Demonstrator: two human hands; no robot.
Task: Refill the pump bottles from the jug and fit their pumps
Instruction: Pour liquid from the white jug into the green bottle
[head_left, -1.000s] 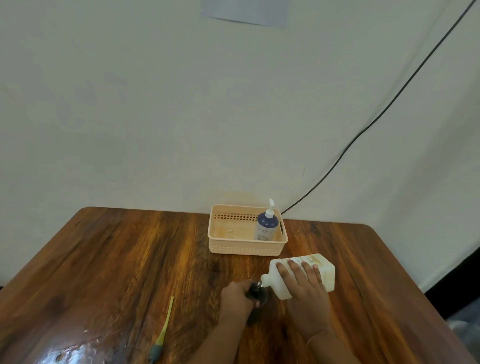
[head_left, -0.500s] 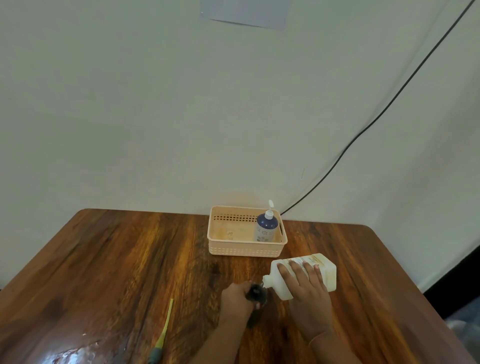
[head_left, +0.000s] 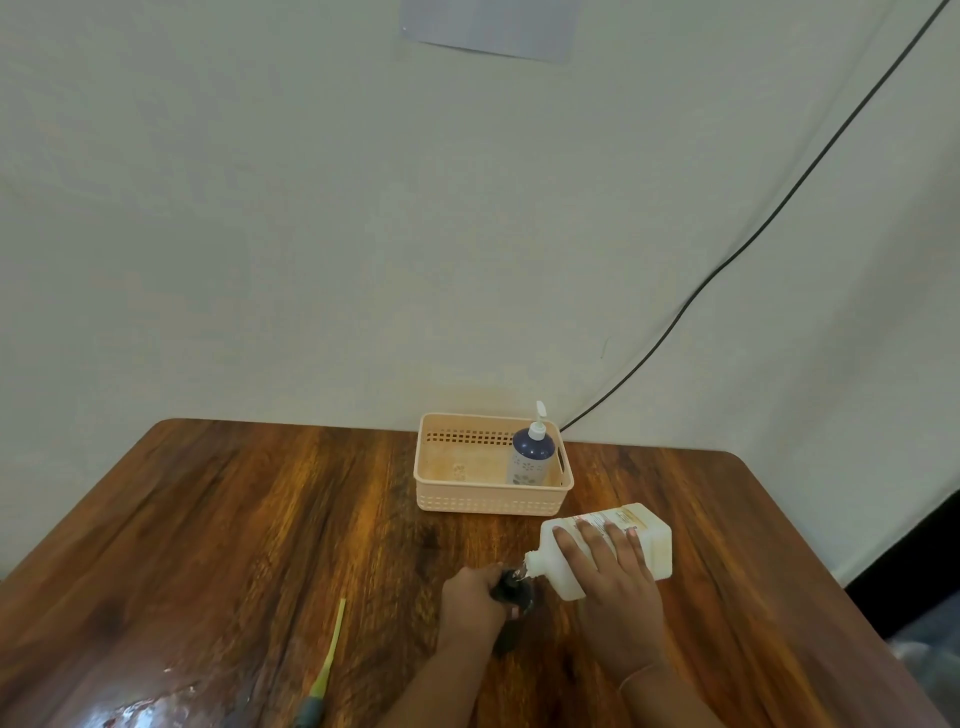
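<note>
My right hand (head_left: 615, 571) grips a white jug (head_left: 647, 540) tipped almost flat, its spout (head_left: 531, 565) pointing left and down over the mouth of a small dark bottle (head_left: 514, 597). My left hand (head_left: 470, 597) wraps around that dark bottle, which stands on the wooden table (head_left: 260, 519); most of the bottle is hidden by my fingers. A blue pump bottle (head_left: 530, 457) with a white pump fitted stands upright in the right end of a peach basket (head_left: 457, 501) at the back of the table.
A pump with a yellow-green dip tube (head_left: 330, 660) lies on the table to the left of my left arm. A black cable (head_left: 727, 260) runs down the wall behind the basket. A wet, shiny patch (head_left: 130, 712) sits at the table's front left.
The jug stays tipped over the dark bottle in both hands. The view has shifted slightly; nothing else moved.
</note>
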